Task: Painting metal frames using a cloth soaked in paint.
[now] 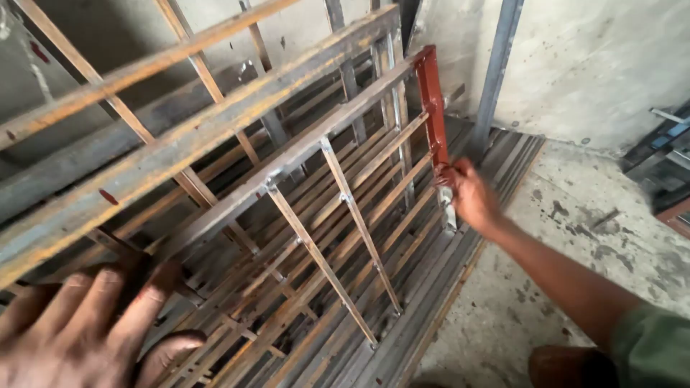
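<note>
A welded metal grille frame (302, 154) of rusty steel bars leans tilted over a stack of similar frames. Its far upright bar (433, 100) is coated red from the top down to my right hand. My right hand (471, 197) is closed on something small pressed against that bar at the edge of the red coat; what it holds is hidden by the fingers. My left hand (86, 327) rests at the near bottom left with fingers spread on the frame's lower bars, thumb tucked underneath.
More bare grille frames (345, 323) lie stacked beneath, sloping toward a grey wall (589, 65). A steel post (499, 65) stands behind the red bar. Stained concrete floor (575, 237) lies to the right, with dark metal objects (665, 172) at the right edge.
</note>
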